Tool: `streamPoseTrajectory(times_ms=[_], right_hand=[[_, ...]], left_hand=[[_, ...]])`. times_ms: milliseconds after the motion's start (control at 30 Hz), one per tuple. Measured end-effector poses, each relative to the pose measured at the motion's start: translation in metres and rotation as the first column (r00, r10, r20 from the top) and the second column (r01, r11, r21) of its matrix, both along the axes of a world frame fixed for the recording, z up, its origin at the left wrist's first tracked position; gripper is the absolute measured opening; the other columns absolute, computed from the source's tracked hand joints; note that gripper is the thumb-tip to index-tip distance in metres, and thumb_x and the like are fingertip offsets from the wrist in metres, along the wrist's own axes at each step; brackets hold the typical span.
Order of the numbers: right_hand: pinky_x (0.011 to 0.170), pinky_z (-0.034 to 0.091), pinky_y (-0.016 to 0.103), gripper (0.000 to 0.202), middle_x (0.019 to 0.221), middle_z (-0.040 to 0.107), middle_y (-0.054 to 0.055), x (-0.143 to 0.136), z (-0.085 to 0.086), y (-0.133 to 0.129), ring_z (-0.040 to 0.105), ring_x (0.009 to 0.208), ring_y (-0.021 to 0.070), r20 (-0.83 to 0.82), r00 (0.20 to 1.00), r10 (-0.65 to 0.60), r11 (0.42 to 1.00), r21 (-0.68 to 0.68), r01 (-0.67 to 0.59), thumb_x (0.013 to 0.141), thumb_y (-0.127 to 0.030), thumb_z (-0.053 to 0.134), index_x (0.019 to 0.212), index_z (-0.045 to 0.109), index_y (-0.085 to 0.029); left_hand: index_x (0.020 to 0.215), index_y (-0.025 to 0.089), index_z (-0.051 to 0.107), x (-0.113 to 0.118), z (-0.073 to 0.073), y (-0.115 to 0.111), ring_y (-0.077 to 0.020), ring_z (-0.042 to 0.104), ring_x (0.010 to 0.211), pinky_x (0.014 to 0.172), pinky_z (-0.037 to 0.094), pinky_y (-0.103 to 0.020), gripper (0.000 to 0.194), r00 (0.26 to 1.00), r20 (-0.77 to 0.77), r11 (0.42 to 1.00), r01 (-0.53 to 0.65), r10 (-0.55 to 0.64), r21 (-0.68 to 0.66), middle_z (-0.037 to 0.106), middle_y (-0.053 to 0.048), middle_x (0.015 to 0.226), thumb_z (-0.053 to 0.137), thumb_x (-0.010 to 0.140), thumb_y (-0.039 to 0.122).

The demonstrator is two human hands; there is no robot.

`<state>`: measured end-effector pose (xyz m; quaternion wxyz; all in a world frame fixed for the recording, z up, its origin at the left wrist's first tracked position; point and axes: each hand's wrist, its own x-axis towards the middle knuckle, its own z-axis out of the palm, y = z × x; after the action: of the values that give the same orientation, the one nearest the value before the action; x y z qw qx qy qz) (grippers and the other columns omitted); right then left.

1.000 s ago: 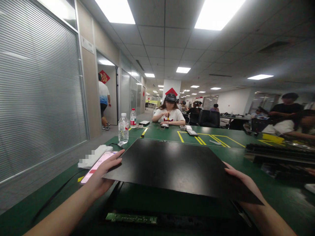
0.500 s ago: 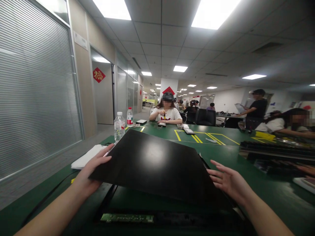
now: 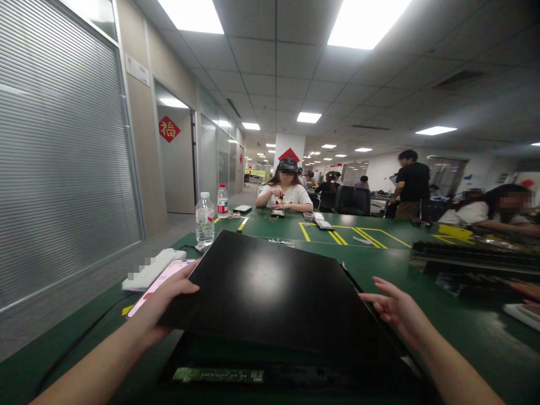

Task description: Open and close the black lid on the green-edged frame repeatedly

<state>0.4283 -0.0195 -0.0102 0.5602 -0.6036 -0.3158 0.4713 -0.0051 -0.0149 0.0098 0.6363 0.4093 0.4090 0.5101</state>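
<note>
A large glossy black panel (image 3: 274, 287) is tilted over a black frame (image 3: 329, 378), its left side raised. My left hand (image 3: 169, 301) grips the panel's left edge, thumb on top and the fingers hidden beneath. At the right edge, my right hand (image 3: 394, 306) has its fingers apart, with the index fingertip at the frame's side; it holds nothing. A green circuit strip (image 3: 218, 374) lies along the near side of the frame, below the panel.
Left of the panel are a pink-screened phone (image 3: 162, 281), a white pouch (image 3: 154, 269) and a water bottle (image 3: 205, 220). A person (image 3: 286, 194) works across the green table (image 3: 379, 259). Black parts (image 3: 468, 261) lie at the right, near another person (image 3: 485, 214).
The panel's raised left side has come down slightly and nearer me with my left hand, showing the phone. My right hand has shifted slightly right. A standing person behind has moved left.
</note>
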Motion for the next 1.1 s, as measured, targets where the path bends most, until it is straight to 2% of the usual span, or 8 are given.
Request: streamPoseTrajectory(times_ms=[100, 200, 533, 833, 1100], right_hand=[[0.032, 0.018, 0.014, 0.065, 0.07, 0.068, 0.01, -0.002, 0.0, 0.001, 0.03, 0.034, 0.0061, 0.001, 1.0, -0.009, 0.999, -0.031, 0.009, 0.073, -0.034, 0.05, 0.133, 0.028, -0.02], [0.031, 0.016, 0.014, 0.064, 0.073, 0.068, 0.012, -0.002, -0.001, 0.002, 0.024, 0.033, 0.0042, 0.0, 1.0, -0.009, 0.999, -0.043, 0.009, 0.072, -0.036, 0.05, 0.13, 0.032, -0.019], [0.031, 0.017, 0.016, 0.059, 0.07, 0.068, 0.011, 0.005, -0.007, 0.005, 0.025, 0.033, 0.005, 0.098, 0.995, -0.019, 0.999, -0.041, 0.023, 0.071, -0.04, 0.051, 0.124, 0.038, -0.019], [0.034, 0.016, 0.016, 0.057, 0.07, 0.068, 0.01, 0.01, -0.011, 0.008, 0.028, 0.034, 0.0057, 0.163, 0.984, -0.067, 0.997, -0.03, 0.073, 0.07, -0.043, 0.052, 0.121, 0.041, -0.02], [0.035, 0.02, 0.017, 0.054, 0.071, 0.068, 0.01, 0.009, -0.012, 0.01, 0.032, 0.035, 0.0057, 0.329, 0.941, -0.076, 0.996, -0.009, 0.084, 0.07, -0.043, 0.055, 0.116, 0.045, -0.018]], left_hand=[[0.126, 0.03, 0.049, 0.002, 0.0, -0.001, -0.029, 0.065, 0.087, 0.069, 0.051, -0.036, 0.064, 1.0, -0.012, 1.0, -0.008, 0.008, 0.009, 0.07, -0.002, 0.104, 0.058, 0.063, 0.016], [0.124, 0.03, 0.051, 0.003, -0.003, 0.002, -0.0297, 0.065, 0.086, 0.066, 0.05, -0.036, 0.064, 0.999, -0.033, 0.999, -0.038, 0.038, -0.004, 0.07, -0.002, 0.102, 0.058, 0.062, 0.015], [0.128, 0.03, 0.047, 0.01, -0.005, -0.001, -0.0297, 0.067, 0.079, 0.063, 0.051, -0.036, 0.069, 0.998, -0.036, 0.995, -0.05, 0.047, -0.085, 0.072, -0.003, 0.097, 0.06, 0.062, 0.017], [0.136, 0.027, 0.034, 0.016, -0.001, -0.006, -0.0269, 0.068, 0.076, 0.061, 0.052, -0.032, 0.078, 0.995, -0.086, 0.995, 0.048, -0.056, -0.089, 0.074, -0.002, 0.088, 0.06, 0.063, 0.015], [0.135, 0.028, 0.037, 0.017, -0.011, -0.001, -0.0262, 0.069, 0.077, 0.064, 0.053, -0.034, 0.08, 0.996, -0.065, 0.993, 0.059, -0.066, -0.103, 0.074, -0.003, 0.093, 0.06, 0.059, 0.013]])
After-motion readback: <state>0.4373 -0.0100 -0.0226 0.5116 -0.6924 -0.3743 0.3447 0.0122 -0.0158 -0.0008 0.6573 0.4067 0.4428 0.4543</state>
